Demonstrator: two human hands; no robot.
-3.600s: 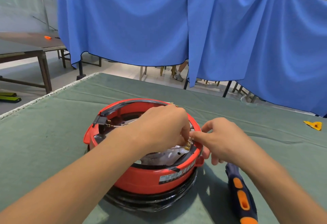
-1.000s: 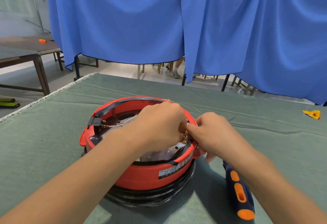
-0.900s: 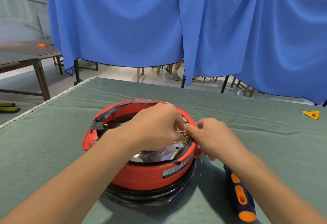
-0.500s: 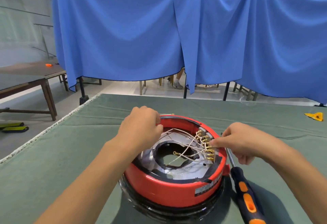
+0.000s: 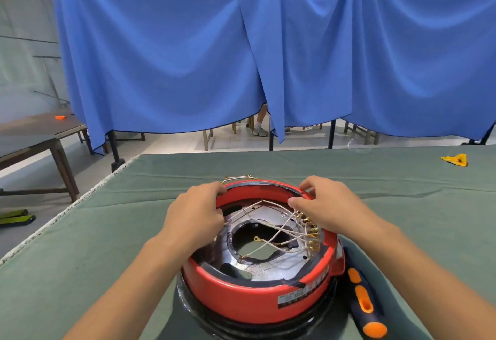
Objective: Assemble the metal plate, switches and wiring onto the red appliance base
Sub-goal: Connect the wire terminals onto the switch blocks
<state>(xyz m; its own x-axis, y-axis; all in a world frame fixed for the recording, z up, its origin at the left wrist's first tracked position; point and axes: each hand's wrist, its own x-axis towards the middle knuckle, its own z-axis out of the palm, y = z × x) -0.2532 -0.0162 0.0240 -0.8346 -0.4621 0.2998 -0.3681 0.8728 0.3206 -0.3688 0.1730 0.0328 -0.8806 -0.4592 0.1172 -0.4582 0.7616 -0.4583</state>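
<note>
The red appliance base (image 5: pixel 257 296) sits on a black ring (image 5: pixel 198 310) on the green table cloth. Inside it lies the silver metal plate (image 5: pixel 271 268) with a large central hole. Thin white wires (image 5: pixel 279 229) cross the plate and end in a row of brass terminals (image 5: pixel 312 237) along the right inner wall. My left hand (image 5: pixel 196 213) grips the base's far left rim, fingers curled over the edge. My right hand (image 5: pixel 327 205) grips the far right rim just above the terminals, thumb inside, fingers over the outside.
A screwdriver with a blue and orange handle (image 5: pixel 362 302) lies right of the base. Loose wires with ring terminals (image 5: pixel 239 178) lie on the cloth behind it. A yellow triangular piece (image 5: pixel 456 159) lies far right. The table's left edge (image 5: pixel 67 205) runs diagonally.
My right hand has left the terminal row and moved up to the far right rim. My left hand stays on the far left rim. The view has dropped closer over the base.
</note>
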